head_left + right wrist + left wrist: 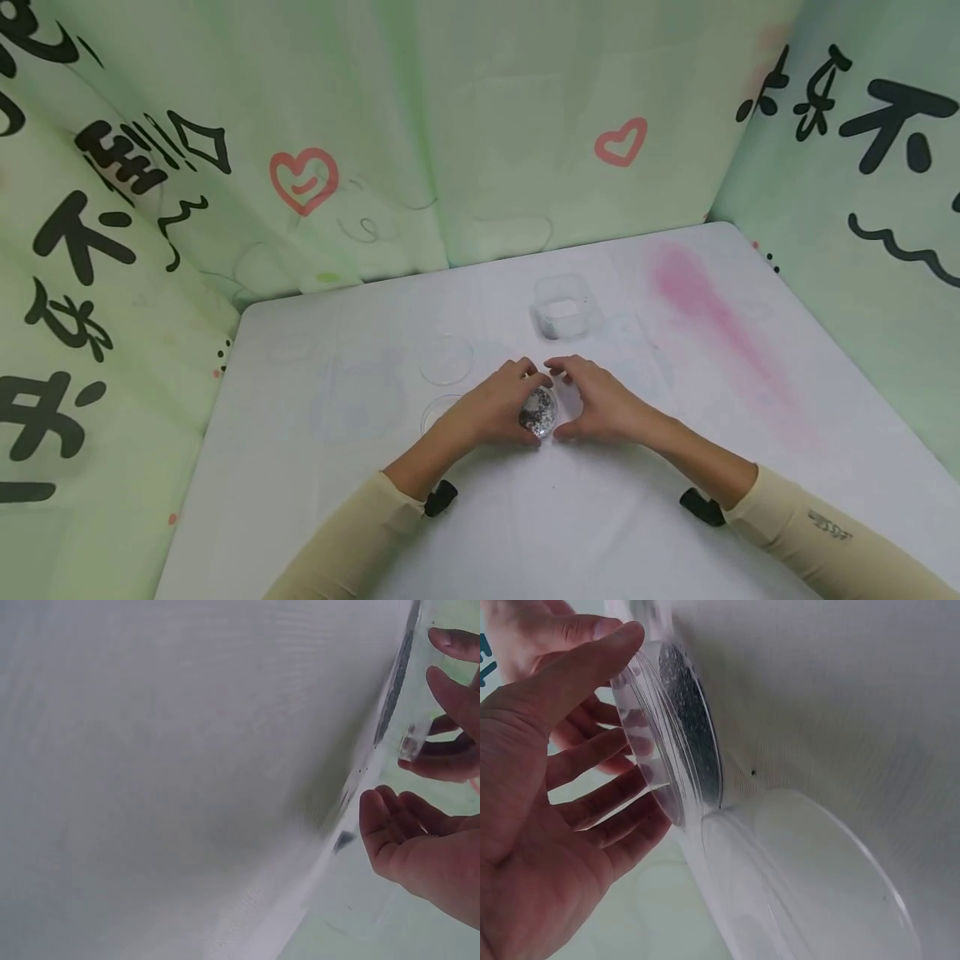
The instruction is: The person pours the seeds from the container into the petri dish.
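Observation:
My left hand [497, 408] pinches the rim of a clear round petri dish lid [649, 742] between thumb and fingers. Close under the lid, a shallow petri dish [692, 727] of dark, glittering grains sits on the white table. In the head view these grains show silver and black beside the left palm. My right hand [603, 408] curves around the dish's right side with thumb and fingers spread apart and nothing between them. Another clear round dish [832, 877] lies next to the left hand, partly hidden by it in the head view.
Behind the hands stands a clear square plastic container [564, 308]. A thin clear disc [447, 359] lies left of it on the white table [360, 517]. A pink stain marks the cloth at the right. Green curtains [487, 125] enclose the table's back and sides.

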`<state>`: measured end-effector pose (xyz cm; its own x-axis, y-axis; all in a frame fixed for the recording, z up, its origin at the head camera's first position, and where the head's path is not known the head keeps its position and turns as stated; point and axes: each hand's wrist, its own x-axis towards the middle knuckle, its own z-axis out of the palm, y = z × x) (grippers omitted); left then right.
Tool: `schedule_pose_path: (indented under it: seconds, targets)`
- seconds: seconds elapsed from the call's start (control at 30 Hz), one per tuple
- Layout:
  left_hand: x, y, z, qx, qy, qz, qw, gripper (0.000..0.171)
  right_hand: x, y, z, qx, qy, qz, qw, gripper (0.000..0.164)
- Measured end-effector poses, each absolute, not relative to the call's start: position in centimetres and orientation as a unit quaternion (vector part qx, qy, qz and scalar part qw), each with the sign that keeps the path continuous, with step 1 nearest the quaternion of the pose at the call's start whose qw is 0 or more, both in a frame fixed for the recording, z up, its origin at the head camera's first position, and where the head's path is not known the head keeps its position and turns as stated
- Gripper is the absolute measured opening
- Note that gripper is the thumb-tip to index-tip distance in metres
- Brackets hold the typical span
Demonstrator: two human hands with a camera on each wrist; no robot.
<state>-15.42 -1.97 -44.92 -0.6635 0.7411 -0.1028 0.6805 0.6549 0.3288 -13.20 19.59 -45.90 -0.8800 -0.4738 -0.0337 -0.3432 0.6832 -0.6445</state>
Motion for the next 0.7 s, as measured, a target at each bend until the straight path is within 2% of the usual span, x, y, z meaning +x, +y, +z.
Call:
schedule_pose_path:
  seconds: [0.27, 0.43, 0.7]
  targets:
    - [-15.2, -1.8, -45.2, 0.394, 0.908, 0.099, 0.108, 0.075, -13.5, 19.5, -45.4, -0.225, 0.914, -0.327, 0.087, 0.091]
    - [-14.9, -2.5, -45.0, 0.402, 0.907, 0.091, 0.084, 0.083, -13.9, 19.8, -45.2, -0.223, 0.915, -0.328, 0.078, 0.092]
    - [-14.3, -5.5, -43.2, 0.360, 0.910, 0.188, 0.089, 0.090, -16.0, 21.6, -42.9, -0.196, 0.920, -0.336, 0.056, 0.086]
